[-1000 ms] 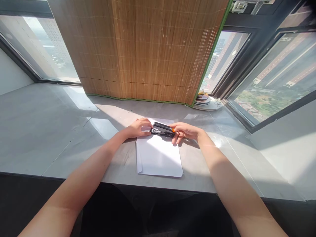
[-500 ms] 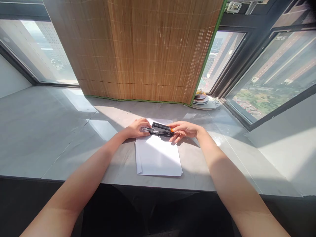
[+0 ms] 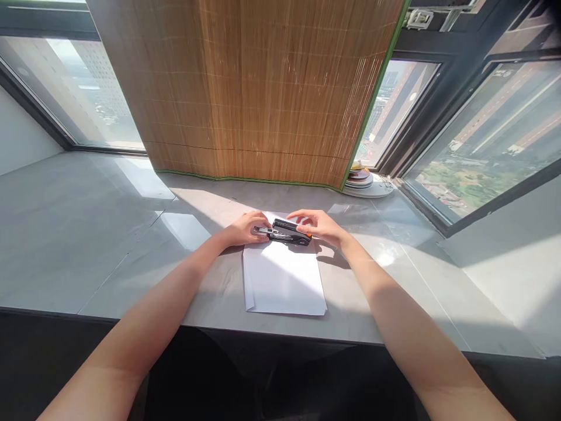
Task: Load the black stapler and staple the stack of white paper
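A black stapler [image 3: 287,233] with an orange part at its right end lies across the upper part of a stack of white paper [image 3: 284,283]. Its top arm is swung up, baring the metal inside. My left hand [image 3: 245,228] is closed around the stapler's left, silvery end. From the right, my right hand [image 3: 322,225] reaches over the other end, thumb against the near side and fingers arched over the far side. Those far fingertips are partly hidden behind the stapler.
The paper lies on a grey stone-like sill [image 3: 131,245] with a dark front edge. Behind hangs a bamboo blind [image 3: 263,93] with green trim. Stacked plates [image 3: 362,180] stand at the back right, beside the window [image 3: 495,140].
My right hand has shifted from the stapler's right end to over its top arm, with the thumb now on the near side. The left hand keeps its hold.
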### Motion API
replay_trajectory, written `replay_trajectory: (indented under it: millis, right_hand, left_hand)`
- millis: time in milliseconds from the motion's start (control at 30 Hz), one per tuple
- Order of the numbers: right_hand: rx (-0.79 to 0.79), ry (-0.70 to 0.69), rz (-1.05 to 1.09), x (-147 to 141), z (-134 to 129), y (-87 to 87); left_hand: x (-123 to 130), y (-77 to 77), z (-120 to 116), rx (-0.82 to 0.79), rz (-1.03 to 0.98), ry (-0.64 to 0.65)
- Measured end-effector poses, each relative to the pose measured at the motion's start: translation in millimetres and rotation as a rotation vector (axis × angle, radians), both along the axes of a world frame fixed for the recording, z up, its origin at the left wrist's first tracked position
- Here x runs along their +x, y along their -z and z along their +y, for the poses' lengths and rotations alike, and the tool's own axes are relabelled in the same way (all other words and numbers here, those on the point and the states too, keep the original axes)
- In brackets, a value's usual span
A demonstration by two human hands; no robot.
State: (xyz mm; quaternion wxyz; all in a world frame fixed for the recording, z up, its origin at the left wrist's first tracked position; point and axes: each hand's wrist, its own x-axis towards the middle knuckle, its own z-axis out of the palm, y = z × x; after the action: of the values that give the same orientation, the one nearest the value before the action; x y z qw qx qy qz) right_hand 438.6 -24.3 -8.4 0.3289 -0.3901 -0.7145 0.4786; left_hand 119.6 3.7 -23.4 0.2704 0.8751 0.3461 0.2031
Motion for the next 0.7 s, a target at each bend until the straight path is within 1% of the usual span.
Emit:
replay_trajectory:
  millis: [67, 133, 267, 400, 500, 600, 700]
  right_hand:
    - [-0.012, -0.093, -0.038, -8, -3, 2.1]
    - [-0.031, -0.14, -0.051, -15, -4, 5.6]
    - [-0.03, -0.137, -0.069, -19, -4, 11.1]
    - [-0.003, -0.115, -0.068, -18, -5, 9.4]
    - [0.035, -0.057, -0.047, -16, -7, 5.0]
    - [0.112, 0.043, -0.028, -14, -9, -0.6]
    - [0.208, 0.13, -0.028, -16, -11, -6.4]
  left_hand:
    - [0, 0.1, 0, 0.003, 0.001, 0.003]
    - [0, 0.2, 0, 0.002, 0.0, 0.006]
    - [0, 0.7, -1, -0.012, -0.001, 0.012]
    - [-3, -3.4, -2, -0.043, -0.033, 0.011]
    - [-4, -10.2, -3, -0.131, -0.179, -0.011]
    - [-3, -14.6, -3, -0.271, -0.431, -0.04]
    - [0, -15.0, -1, -0.412, -0.717, -0.146]
